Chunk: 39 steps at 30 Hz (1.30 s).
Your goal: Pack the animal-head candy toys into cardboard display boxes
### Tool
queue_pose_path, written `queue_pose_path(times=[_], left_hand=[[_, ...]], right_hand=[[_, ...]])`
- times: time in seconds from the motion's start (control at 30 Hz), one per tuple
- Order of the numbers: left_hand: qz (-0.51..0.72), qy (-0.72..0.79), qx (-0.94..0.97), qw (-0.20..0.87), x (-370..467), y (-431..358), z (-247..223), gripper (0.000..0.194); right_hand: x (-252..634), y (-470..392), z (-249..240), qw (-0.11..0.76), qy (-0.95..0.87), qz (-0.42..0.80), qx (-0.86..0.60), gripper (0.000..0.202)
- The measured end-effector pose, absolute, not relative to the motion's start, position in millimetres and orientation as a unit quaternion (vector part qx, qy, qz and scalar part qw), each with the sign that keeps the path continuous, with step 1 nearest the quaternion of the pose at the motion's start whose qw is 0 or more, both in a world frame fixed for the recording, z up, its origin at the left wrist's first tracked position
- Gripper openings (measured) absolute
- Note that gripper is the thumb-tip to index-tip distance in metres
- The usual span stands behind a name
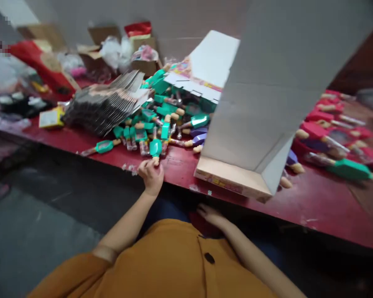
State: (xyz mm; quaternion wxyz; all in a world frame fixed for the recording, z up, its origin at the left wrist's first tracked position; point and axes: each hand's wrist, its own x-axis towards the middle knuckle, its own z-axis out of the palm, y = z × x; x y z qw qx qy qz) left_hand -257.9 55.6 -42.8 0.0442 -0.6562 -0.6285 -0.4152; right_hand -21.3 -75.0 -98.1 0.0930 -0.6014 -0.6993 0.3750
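My left hand (152, 176) is at the table's front edge, its fingers closed on the tan knob of a green paddle-shaped piece (156, 147). That piece has a clear tube at its far end and points away from me. Beyond it lies a heap of similar green pieces (166, 108) with tan knobs and clear tubes, with several purple pieces (199, 140) at its right. My right hand (209, 215) is below the table edge, near my lap, with fingers stretched out and nothing visible in it. Its fingertips are dim and partly hidden.
An open cardboard display box (236, 178) with a tall grey back stands right of centre on the red table (177, 163). Red pieces (317, 124) are heaped right of it. A stack of flat dark cards (102, 105), a yellow box (51, 117) and a red bag (45, 62) stand left.
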Motion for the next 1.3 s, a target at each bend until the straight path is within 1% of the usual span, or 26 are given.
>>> queue_pose_path(times=[0.07,0.1,0.23,0.3,0.33,0.4,0.43,0.47,0.5,0.53,0.57,0.6,0.67,0.7,0.77,0.83,0.9,0.97,1.07,1.17,1.23,1.3], left_hand=[[-0.418,-0.649,-0.636,0.016,-262.8,58.5,-41.7,0.039],[-0.418,-0.649,-0.636,0.000,-264.6,60.3,-40.1,0.041],[-0.433,-0.618,-0.655,-0.047,-268.6,69.9,-33.7,0.031],[-0.459,-0.601,-0.652,-0.056,-271.2,74.4,-32.1,0.028],[-0.477,-0.592,-0.647,-0.059,-272.9,76.2,-31.7,0.027],[-0.515,-0.575,-0.632,-0.067,-277.1,78.7,-31.1,0.025],[-0.534,-0.567,-0.623,-0.073,-279.2,79.6,-30.9,0.024],[-0.553,-0.559,-0.613,-0.080,-281.1,80.3,-30.6,0.024],[-0.570,-0.553,-0.601,-0.088,-282.7,80.9,-30.0,0.024],[-0.587,-0.548,-0.588,-0.096,-284.2,81.1,-29.1,0.025],[-0.604,-0.545,-0.573,-0.103,-285.4,81.1,-27.4,0.026],[-0.620,-0.543,-0.556,-0.108,-286.7,80.6,-24.7,0.027],[-0.652,-0.539,-0.522,-0.108,-289.7,78.2,-15.0,0.029],[-0.666,-0.537,-0.509,-0.102,-291.5,76.4,-7.4,0.030],[-0.687,-0.531,-0.490,-0.072,-295.1,71.2,13.1,0.036],[-0.737,-0.497,-0.451,-0.078,-296.7,63.0,39.5,0.042],[-0.785,-0.448,-0.408,-0.130,-293.1,49.9,68.2,0.047],[-0.799,-0.410,-0.389,-0.208,-281.9,31.5,94.2,0.049],[-0.740,-0.396,-0.448,-0.307,-251.3,0.1,118.4,0.044],[-0.620,-0.371,-0.570,-0.391,-211.8,-23.8,120.8,0.039],[-0.517,-0.358,-0.661,-0.409,-184.3,-32.2,114.9,0.037],[-0.425,-0.345,-0.735,-0.401,-157.4,-35.5,108.0,0.036]], right_hand=[[-32.4,-83.8,-84.9,0.060,-0.724,0.370,-0.579,0.024],[-39.6,-88.5,-79.6,0.055,-0.737,0.364,-0.567,0.023],[-71.0,-104.1,-68.7,0.067,-0.793,0.322,-0.513,0.019],[-78.9,-107.6,-58.2,0.078,-0.813,0.296,-0.495,0.021],[-79.2,-108.2,-48.0,0.101,-0.823,0.274,-0.488,0.021],[-72.7,-106.4,-17.5,0.200,-0.838,0.171,-0.478,0.019],[-66.9,-103.3,1.0,0.283,-0.837,0.063,-0.465,0.022],[-60.2,-98.3,19.3,0.350,-0.808,-0.066,-0.470,0.031],[-53.3,-91.6,35.8,0.372,-0.763,-0.178,-0.499,0.039],[-46.6,-83.7,48.7,0.355,-0.718,-0.263,-0.538,0.043],[-40.7,-75.8,57.1,0.312,-0.692,-0.307,-0.573,0.043],[-36.0,-68.7,60.9,0.261,-0.682,-0.324,-0.602,0.041],[-31.0,-61.5,56.6,0.189,-0.699,-0.301,-0.620,0.034],[-30.1,-62.1,50.4,0.181,-0.716,-0.284,-0.612,0.030],[-28.2,-70.5,35.0,0.207,-0.742,-0.260,-0.583,0.028],[-22.3,-81.6,19.5,0.243,-0.759,-0.243,-0.554,0.032],[-11.9,-87.0,5.9,0.263,-0.768,-0.222,-0.540,0.030],[-0.7,-84.1,-4.8,0.274,-0.774,-0.197,-0.536,0.028],[13.8,-71.5,-13.7,0.297,-0.781,-0.128,-0.534,0.027],[27.4,-66.3,-14.0,0.333,-0.777,-0.019,-0.534,0.028],[36.0,-73.1,-9.5,0.377,-0.762,0.077,-0.522,0.032],[41.6,-86.7,-2.1,0.440,-0.728,0.178,-0.494,0.041]])
